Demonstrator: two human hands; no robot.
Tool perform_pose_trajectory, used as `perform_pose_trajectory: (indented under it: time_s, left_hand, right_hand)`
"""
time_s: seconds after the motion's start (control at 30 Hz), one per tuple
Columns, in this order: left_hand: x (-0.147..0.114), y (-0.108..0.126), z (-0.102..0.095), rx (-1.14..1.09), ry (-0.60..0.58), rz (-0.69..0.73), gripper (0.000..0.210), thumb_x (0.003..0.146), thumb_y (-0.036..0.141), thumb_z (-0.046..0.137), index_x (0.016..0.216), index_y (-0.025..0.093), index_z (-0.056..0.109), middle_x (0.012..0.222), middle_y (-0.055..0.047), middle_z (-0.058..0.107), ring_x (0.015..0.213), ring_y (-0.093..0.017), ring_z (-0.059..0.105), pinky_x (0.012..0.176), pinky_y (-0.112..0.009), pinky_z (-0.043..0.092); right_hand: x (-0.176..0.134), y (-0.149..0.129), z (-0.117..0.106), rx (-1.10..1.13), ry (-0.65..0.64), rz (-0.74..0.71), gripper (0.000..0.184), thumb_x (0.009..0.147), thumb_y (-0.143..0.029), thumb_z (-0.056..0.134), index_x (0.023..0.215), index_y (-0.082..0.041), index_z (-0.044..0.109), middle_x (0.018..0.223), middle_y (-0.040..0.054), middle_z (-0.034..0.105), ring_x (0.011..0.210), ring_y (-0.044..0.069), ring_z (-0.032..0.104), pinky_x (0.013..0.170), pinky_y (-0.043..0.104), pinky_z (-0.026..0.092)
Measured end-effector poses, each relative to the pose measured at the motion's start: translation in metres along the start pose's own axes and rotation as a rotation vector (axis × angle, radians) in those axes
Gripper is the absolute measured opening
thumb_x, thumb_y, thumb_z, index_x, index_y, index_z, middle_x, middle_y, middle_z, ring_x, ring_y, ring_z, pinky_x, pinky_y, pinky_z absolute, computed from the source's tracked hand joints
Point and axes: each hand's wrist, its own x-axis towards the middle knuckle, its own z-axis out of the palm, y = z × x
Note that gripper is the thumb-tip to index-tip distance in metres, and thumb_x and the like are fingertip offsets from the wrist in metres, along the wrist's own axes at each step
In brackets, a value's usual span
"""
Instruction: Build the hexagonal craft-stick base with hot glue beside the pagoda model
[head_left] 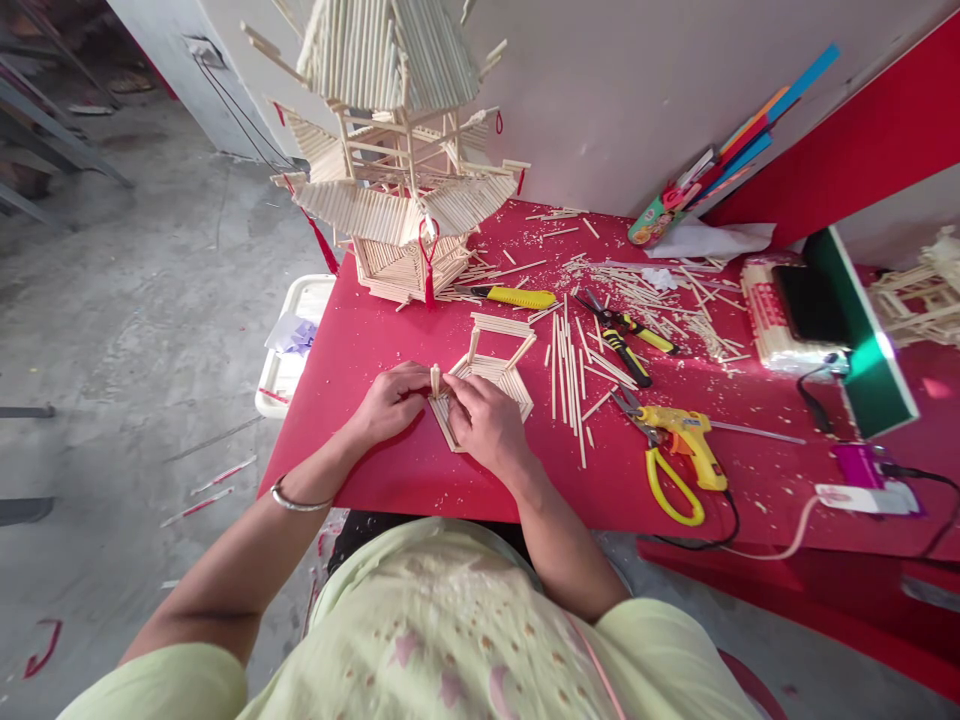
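Note:
A small frame of pale wooden sticks (511, 378) lies on the table near its front edge, with a flat base and a raised stick railing at its far side. My left hand (394, 402) is closed at the frame's left corner, its fingertips against a short upright wooden stick (435, 380). From the other side my right hand (489, 425) pinches at the same stick, its palm over part of the base. The fingers hide the stick's lower end. Several loose sticks (568, 370) lie to the right of the frame.
A large stick pagoda (409, 215) with red tassels stands behind my hands. A yellow cutter knife (521, 297), pliers (626, 340), yellow-handled scissors (664, 480) and a yellow glue gun (686, 435) lie on the red table (390, 340). A white tray (271, 375) is beyond the left edge.

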Motion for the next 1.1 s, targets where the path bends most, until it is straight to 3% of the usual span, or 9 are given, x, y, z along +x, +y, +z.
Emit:
perform_pose_trajectory:
  time_s: [1.1]
  left_hand:
    - [0.0001,-0.0007,0.0007,0.005,0.009,-0.012,0.036,0.073,0.006,0.046,0.087,0.019,0.077,0.095,-0.006,0.076,0.099,-0.024,0.067,0.095,-0.038,0.052]
  right_hand:
    - [-0.0006,0.0006,0.0013,-0.001,0.003,-0.010,0.043,0.099,-0.016,0.053,0.140,-0.022,0.062,0.117,0.0090,0.073,0.109,0.023,0.068,0.097,0.034,0.057]
